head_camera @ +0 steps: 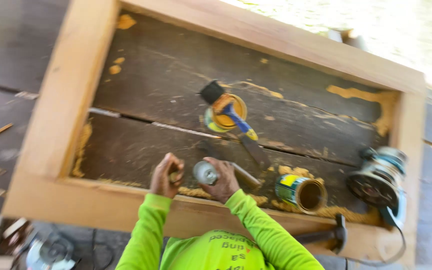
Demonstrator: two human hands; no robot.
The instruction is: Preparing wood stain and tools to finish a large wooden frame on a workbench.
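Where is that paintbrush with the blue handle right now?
In the head view the paintbrush lies across an open round tin near the middle of the dark boards inside the wooden frame, beyond both hands and touched by neither.

two cans (301, 192), one brush (226, 106), one hammer (328, 234)

Daylight floods in from the upper right, where the ground (376, 25) is blown out to a pale glare. The dark tabletop (166, 75) and wooden frame (66, 100) are evenly lit with soft shadows. Motion blur smears the whole picture, worst toward the edges, so fine detail is lost.
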